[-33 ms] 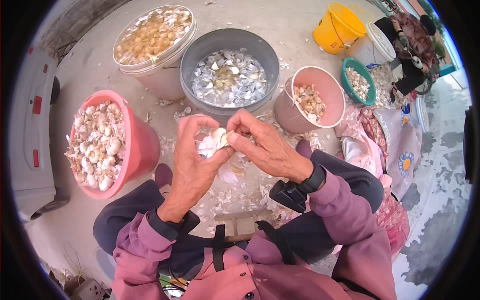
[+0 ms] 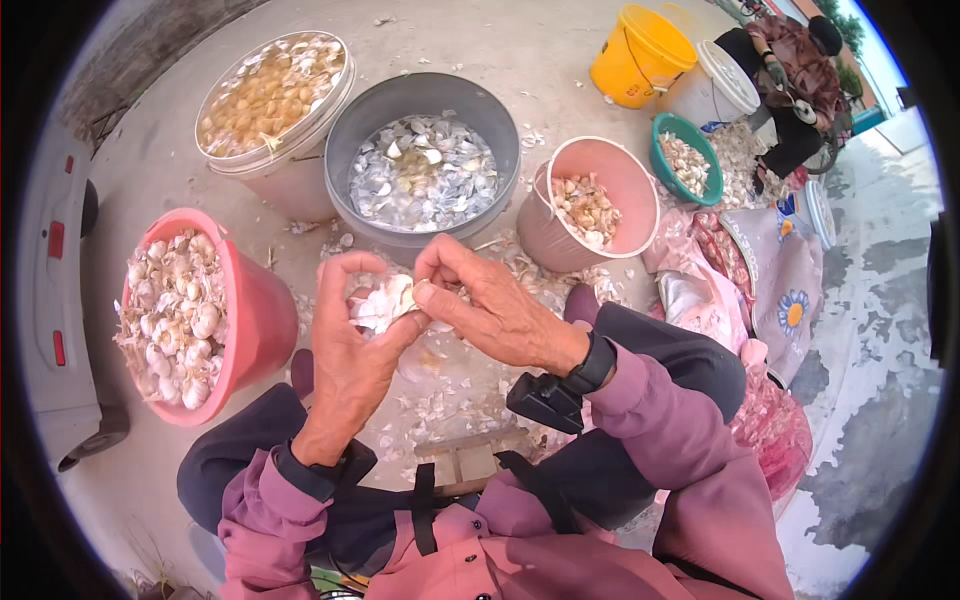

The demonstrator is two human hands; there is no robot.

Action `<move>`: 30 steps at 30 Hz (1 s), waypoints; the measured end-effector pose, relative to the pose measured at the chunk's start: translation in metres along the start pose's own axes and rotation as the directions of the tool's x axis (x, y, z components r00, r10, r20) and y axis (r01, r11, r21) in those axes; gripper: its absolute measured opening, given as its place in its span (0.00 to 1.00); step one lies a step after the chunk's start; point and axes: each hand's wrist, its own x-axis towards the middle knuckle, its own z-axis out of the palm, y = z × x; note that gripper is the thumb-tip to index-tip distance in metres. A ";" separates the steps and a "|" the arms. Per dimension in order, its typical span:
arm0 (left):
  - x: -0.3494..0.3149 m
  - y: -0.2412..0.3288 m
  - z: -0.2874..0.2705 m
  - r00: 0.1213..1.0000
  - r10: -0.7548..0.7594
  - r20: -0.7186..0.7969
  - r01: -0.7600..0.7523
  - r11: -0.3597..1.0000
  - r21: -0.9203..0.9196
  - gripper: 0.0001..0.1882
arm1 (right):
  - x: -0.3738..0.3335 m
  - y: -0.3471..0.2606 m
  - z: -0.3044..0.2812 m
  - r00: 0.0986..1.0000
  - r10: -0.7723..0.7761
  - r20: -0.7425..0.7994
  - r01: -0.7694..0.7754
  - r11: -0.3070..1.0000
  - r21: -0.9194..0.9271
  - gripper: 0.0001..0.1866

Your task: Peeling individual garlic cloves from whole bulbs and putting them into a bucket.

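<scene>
White vehicle [image 2: 50, 300]: at the left edge; only its rear corner and a wheel show.
Pink bucket [image 2: 262, 310]: near left; heaped to the rim with whole garlic bulbs [image 2: 178, 325].
White bucket [image 2: 295, 195]: far left; nearly brimful of cloves [image 2: 270, 95] in liquid.
Left hand [image 2: 345, 365]: thumb and forefinger bent into a wide curve around the held garlic, thumb tip pressing its lower right; the other fingers are mostly hidden.
Held garlic [image 2: 380, 303]: between both hands, white and papery; raised in front of the near side of the grey basin.
Grey basin [image 2: 510, 125]: far middle; loose skins and a few pale cloves in water.
Garlic skins [image 2: 450, 390]: strewn over the ground between the person's legs.
Right hand [image 2: 510, 315]: thumb and forefinger closed in a pinch at the garlic's right edge; whether on skin or clove, I cannot tell.
Pale pink bucket [image 2: 625, 180]: right of the basin; partly filled with cloves.
Yellow bucket [image 2: 625, 65]: far right; upright.
Green bowl [image 2: 715, 182]: right; holds pale cloves.
Red net bag [image 2: 775, 435]: near right; lies beside the person's knee.
Co-worker [image 2: 800, 60]: far right; seated, gloved.
</scene>
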 end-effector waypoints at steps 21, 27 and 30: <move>-0.001 0.008 -0.002 0.968 -0.114 0.225 0.208 0.866 -0.454 0.08 | -0.006 0.007 0.007 0.993 0.039 0.113 -0.092 0.855 0.510 0.16; -0.002 -0.006 -0.003 0.991 0.044 0.130 0.005 0.935 -0.355 0.09 | -0.003 0.005 0.026 0.996 0.041 -0.075 0.009 0.819 0.574 0.18; -0.005 -0.001 0.003 0.987 0.083 0.134 -0.047 0.967 -0.252 0.11 | 0.000 0.017 0.030 0.986 0.045 -0.162 0.061 0.803 0.593 0.20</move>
